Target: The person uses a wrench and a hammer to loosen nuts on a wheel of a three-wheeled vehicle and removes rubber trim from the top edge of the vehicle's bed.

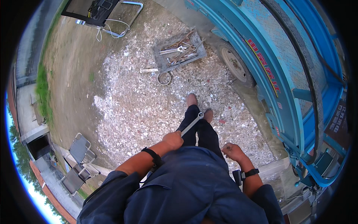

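My left hand [173,140] is closed around the shank of a silver wrench [192,124]. The wrench's ring end points up and to the right, over my legs. My right hand [234,152] hangs in front of my right hip with its fingers curled together; whether a small thing is between them I cannot make out. On the ground ahead lies a grey tool tray [161,61] full of metal tools. An adjustable wrench [175,50] rests on top of the rusty tools in it. A metal ring [170,83] lies against the tray's near side, beside a short pale bar [149,70].
A blue vehicle [257,48] with a wheel [235,61] stands close on the right. At the far left is a metal-framed chair [126,30] with a cable on it. Folding chairs [80,149] stand at the lower left. Pale rubble [141,108] covers the ground.
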Motion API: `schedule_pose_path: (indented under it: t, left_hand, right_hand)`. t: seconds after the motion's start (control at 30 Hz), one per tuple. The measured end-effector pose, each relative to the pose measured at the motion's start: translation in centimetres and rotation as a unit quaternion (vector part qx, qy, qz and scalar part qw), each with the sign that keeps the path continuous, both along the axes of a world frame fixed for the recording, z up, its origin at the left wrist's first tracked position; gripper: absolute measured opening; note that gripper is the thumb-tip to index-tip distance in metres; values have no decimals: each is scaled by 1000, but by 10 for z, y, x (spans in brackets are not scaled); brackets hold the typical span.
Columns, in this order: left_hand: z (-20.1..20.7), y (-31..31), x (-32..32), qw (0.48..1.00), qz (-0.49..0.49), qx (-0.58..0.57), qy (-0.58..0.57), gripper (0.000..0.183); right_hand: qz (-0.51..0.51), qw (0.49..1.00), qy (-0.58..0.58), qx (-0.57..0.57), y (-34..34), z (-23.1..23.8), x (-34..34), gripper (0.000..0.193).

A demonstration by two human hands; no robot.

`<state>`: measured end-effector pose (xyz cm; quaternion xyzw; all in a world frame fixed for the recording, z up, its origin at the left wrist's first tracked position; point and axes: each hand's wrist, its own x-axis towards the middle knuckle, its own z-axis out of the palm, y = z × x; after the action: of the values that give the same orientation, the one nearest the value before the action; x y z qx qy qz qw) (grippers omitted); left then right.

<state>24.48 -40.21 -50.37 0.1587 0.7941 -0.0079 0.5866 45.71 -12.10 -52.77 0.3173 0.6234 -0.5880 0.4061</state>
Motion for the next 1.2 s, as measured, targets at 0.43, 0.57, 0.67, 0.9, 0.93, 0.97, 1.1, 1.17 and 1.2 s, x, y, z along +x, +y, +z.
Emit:
schedule_pose_path:
  t: [0.43,0.57,0.67,0.9,0.93,0.97,1.1,1.17,1.2]
  left_hand:
    - [9,5,-15,994,-10,62,84,34]
    - [27,16,-23,997,-2,35,67,39]
    - [31,14,-24,997,-2,36,73,38]
    - [31,-19,-18,994,16,48,100,35]
    - [32,-24,-17,994,19,45,101,35]
    - [36,-29,-17,995,21,34,96,36]
    - [53,-46,-14,996,17,6,85,37]
    - [58,-58,-14,996,10,17,88,38]
    - [59,-64,-14,995,6,31,93,38]
  right_hand:
    - [-118,982,58,139,73,29,-22,29]
    - [-152,973,100,145,92,43,-36,29]
    - [-133,975,94,148,87,48,-39,30]
    - [-58,992,70,82,53,20,-18,34]
    - [-17,993,64,94,49,18,-12,36]
    - [26,992,58,106,44,17,-11,39]
    - [111,983,84,117,25,16,-9,48]
    - [132,980,95,115,16,17,-13,44]
    - [137,978,105,114,10,17,-18,42]
